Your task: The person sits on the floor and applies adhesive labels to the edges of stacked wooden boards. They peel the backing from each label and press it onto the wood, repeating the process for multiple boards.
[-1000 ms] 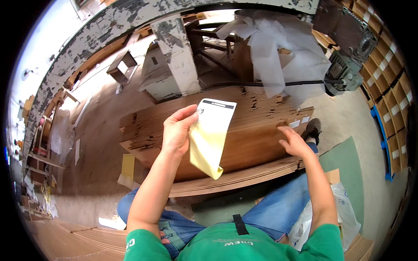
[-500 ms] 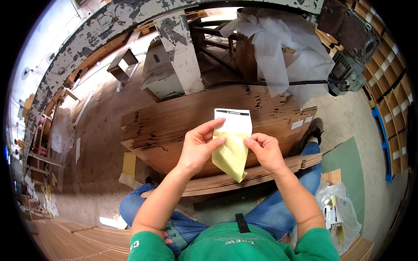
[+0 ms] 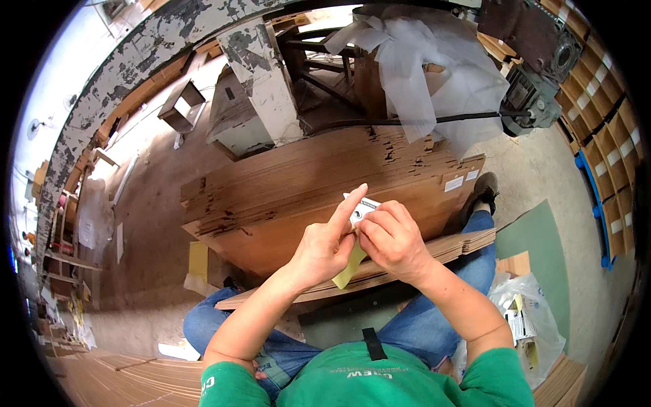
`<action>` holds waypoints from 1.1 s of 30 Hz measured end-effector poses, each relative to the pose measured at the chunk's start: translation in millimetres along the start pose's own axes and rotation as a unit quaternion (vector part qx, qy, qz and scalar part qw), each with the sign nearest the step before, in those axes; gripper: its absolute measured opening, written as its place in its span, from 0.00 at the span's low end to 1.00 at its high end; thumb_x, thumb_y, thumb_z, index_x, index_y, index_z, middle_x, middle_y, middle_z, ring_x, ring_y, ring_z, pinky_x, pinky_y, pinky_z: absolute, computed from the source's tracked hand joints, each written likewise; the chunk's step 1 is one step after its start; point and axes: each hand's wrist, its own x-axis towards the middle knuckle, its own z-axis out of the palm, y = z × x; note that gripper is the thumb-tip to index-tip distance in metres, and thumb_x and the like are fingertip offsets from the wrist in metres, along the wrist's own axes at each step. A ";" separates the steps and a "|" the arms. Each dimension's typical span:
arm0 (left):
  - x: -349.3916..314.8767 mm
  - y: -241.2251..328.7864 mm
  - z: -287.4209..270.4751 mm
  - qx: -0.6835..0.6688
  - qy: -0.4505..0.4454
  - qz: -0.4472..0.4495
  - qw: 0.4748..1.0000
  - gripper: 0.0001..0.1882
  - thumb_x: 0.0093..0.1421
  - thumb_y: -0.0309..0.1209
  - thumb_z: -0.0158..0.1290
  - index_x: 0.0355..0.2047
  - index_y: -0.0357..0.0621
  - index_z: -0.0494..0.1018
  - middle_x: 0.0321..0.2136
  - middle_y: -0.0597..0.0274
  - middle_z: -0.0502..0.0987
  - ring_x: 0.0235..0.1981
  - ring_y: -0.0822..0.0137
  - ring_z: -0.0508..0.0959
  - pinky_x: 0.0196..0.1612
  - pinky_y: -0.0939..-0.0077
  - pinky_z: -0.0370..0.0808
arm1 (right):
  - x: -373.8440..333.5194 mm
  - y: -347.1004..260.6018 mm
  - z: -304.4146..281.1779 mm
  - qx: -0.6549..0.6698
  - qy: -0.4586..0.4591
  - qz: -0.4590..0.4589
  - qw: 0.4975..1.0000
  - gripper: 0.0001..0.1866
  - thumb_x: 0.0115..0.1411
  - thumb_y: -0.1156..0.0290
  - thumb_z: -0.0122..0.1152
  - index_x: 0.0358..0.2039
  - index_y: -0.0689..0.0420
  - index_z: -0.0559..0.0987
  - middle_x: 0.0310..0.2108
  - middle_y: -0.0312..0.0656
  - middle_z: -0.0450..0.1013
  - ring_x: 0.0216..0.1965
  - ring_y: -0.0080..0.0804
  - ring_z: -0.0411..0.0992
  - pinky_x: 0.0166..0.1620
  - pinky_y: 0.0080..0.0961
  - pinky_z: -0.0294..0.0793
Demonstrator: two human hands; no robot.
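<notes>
Between my two hands is a white label (image 3: 365,207) with a dark band along its top. Yellow backing paper (image 3: 347,268) hangs below it, largely covered by my fingers. My left hand (image 3: 321,249) pinches the label's left side, its index finger stretched out along the edge. With bent fingertips, my right hand (image 3: 395,243) grips the label's right side. Whether the label is parted from the backing is hidden. Just beneath my hands, flat cardboard sheets (image 3: 444,252) stand on edge between my legs.
A larger stack of flat cardboard (image 3: 298,197) leans ahead of me, under a paint-chipped metal beam (image 3: 176,30). Clear plastic wrap (image 3: 434,74) and a motor (image 3: 532,98) are at the far right. A plastic bag (image 3: 532,315) with papers lies by my right leg, on green sheeting (image 3: 536,251).
My hands have drawn closer together over the label. It has tilted and folded, so less white and yellow shows. My right hand has moved up over its right side.
</notes>
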 end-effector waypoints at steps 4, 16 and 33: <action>0.5 8.3 -12.3 -0.067 -0.022 -0.058 0.996 0.42 0.52 0.14 0.47 0.64 0.53 0.45 0.18 0.66 0.70 0.22 0.80 0.66 0.30 0.86 0.66 | -3.8 4.3 5.0 0.118 0.022 0.099 0.988 0.05 0.49 0.78 0.60 0.29 0.61 0.74 0.26 0.38 0.70 0.30 0.31 0.67 0.34 0.26 0.69; -124.5 -55.1 -226.2 0.653 0.031 -0.441 0.615 0.21 0.48 0.22 0.53 0.44 0.49 0.73 0.38 0.52 0.76 0.36 0.51 0.76 0.38 0.62 0.73 | -35.1 61.4 -10.8 0.276 0.195 0.386 0.858 0.03 0.57 0.75 0.55 0.28 0.61 0.73 0.26 0.35 0.69 0.29 0.22 0.65 0.35 0.20 0.67; 52.8 -22.7 129.7 -0.497 -0.027 -0.332 0.802 0.11 0.58 0.27 0.53 0.41 0.40 0.73 0.34 0.64 0.77 0.33 0.76 0.75 0.36 0.86 0.70 | -97.1 102.3 -84.9 0.131 0.006 0.442 0.887 0.13 0.49 0.70 0.66 0.35 0.60 0.76 0.34 0.38 0.74 0.38 0.26 0.70 0.44 0.24 0.70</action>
